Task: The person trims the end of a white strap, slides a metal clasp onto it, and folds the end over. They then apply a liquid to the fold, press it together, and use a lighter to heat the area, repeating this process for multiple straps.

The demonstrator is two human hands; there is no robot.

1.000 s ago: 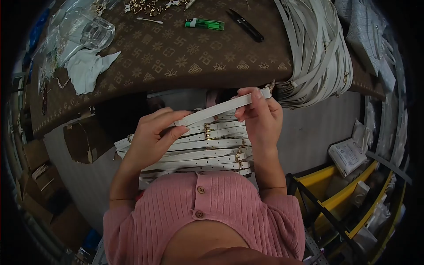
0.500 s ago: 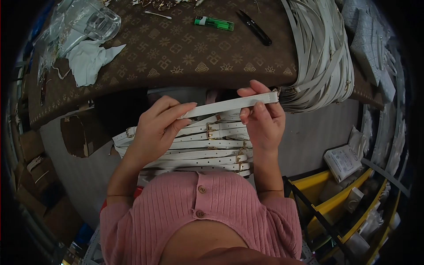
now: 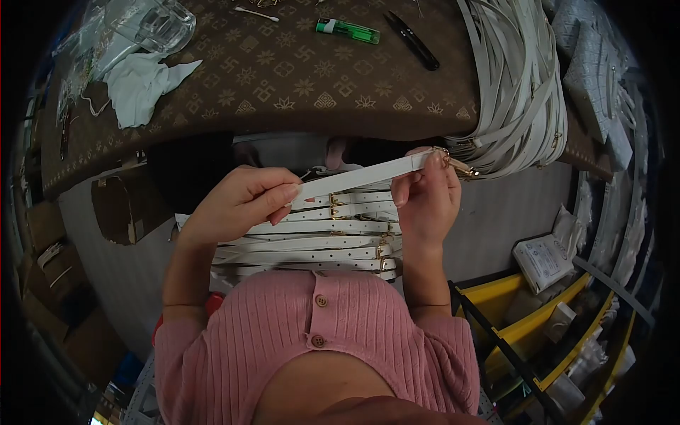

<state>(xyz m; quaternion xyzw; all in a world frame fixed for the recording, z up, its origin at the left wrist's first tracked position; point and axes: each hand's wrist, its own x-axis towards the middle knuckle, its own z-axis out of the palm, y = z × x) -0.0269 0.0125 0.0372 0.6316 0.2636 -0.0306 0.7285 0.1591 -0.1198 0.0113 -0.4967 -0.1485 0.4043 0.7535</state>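
A white belt (image 3: 361,176) is stretched between my two hands, rising slightly toward the right. My left hand (image 3: 248,202) is closed on the strap, thumb pressed over it. At the other end, my right hand (image 3: 428,195) pinches the belt close to its gold buckle (image 3: 453,163), which sticks out past the fingers. Below my hands, across my lap, lie several white belts (image 3: 312,241) with punched holes and gold buckles. Part of that pile is hidden behind my forearms.
A brown patterned table (image 3: 283,85) stands ahead, bearing a green lighter (image 3: 347,30), a black pen-like tool (image 3: 412,41), a cotton swab (image 3: 256,14), a white cloth (image 3: 142,88) and a glass container (image 3: 166,27). White straps (image 3: 520,92) hang over its right edge. Yellow bins (image 3: 524,319) are at lower right.
My left hand has turned and closed more fully around the strap. My right fingers have shifted, and the gold buckle now shows beyond them. The view has moved slightly.
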